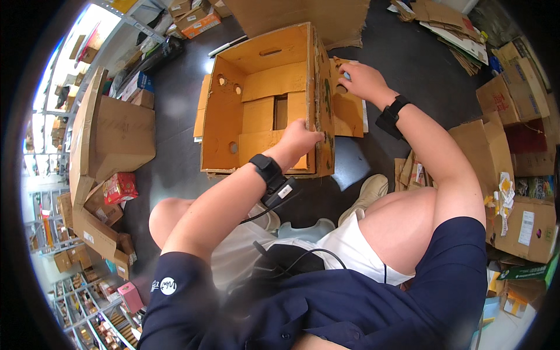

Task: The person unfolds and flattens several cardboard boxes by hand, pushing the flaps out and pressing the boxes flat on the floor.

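An open cardboard box [253, 83] with hand holes and round holes in its walls stands on the dark floor before me. Its inside is orange-brown, and a slot shows between the flaps at its bottom. My left hand [297, 142] grips the top edge of the box's right wall. Beyond that wall, my right hand [361, 83] holds a small light-blue thing [347, 75], mostly hidden by the fingers, so its kind is unclear. Below this hand lies a flat cardboard piece [350, 116] with a hole in it, to the right of the box.
A large open carton [124, 127] stands at left, near a red box [120, 188]. A tall cardboard sheet [302, 17] rises at the far side. Flattened cardboard [455, 30] and cartons [520, 227] are piled at right. Loaded shelves [48, 218] line the left edge.
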`<state>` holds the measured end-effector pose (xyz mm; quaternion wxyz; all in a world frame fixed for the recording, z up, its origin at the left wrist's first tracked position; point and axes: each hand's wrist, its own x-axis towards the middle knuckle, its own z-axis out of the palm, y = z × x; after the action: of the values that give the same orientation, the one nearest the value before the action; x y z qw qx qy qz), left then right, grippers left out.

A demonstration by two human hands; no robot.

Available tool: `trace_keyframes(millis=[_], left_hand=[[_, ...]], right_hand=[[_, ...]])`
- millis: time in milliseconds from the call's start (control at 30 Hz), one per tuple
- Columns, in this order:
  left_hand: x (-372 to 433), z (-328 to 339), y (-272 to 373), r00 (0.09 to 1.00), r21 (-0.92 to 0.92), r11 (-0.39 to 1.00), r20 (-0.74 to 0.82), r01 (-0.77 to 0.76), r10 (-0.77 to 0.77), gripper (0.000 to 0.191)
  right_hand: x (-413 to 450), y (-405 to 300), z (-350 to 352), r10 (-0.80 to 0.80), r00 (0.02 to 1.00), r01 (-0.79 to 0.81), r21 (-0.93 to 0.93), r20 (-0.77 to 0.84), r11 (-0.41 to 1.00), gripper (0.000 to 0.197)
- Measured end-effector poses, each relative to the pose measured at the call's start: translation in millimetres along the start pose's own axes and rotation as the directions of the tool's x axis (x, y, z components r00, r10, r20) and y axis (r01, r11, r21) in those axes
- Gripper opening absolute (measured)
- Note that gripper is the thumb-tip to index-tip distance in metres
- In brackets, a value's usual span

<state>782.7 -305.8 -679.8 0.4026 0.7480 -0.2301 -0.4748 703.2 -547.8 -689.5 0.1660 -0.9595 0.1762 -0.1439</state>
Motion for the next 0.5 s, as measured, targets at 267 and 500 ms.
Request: trace_keyframes(millis=[267, 500], left_hand=[[-60, -38, 23, 0.998, -0.012, 0.998, 0.008, 0.066, -0.066, 0.03], [-63, -38, 17, 1.0, 0.043, 0.999, -0.03, -0.009, 0.01, 0.032]], right_hand=[[56, -38, 16, 0.277, 0.911, -0.411, 0.606, 0.306, 0.681, 0.056], [87, -38, 20, 0.38, 0.802, -0.597, 0.611, 0.461, 0.52, 0.054]])
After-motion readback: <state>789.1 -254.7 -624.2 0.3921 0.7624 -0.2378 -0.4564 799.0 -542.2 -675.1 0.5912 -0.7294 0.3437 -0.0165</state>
